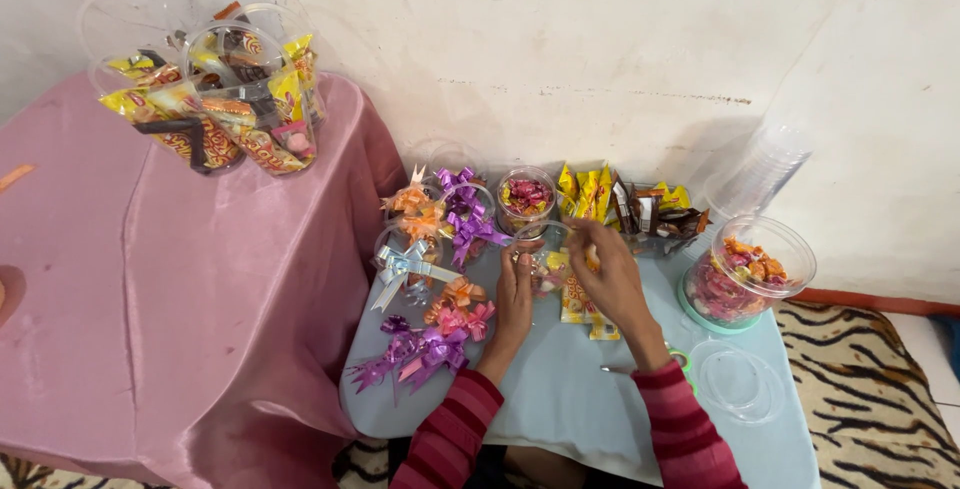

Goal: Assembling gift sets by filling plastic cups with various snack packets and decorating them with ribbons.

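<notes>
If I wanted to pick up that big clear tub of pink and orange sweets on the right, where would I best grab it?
Grip the big clear tub around its round wall just under the open rim, coming from the front right, where the pale blue table is barest. It stands upright without its lid, so keep it level; two hands look safer for its width.

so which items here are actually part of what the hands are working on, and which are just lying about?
In hand:
- left hand steadying the small clear tub
- right hand over that tub's rim
- yellow snack packet under the hands

Lying about:
- ribbon bows
- candy jar
- loose clear lid
- stack of clear cups
- filled tubs on the pink cloth
</notes>
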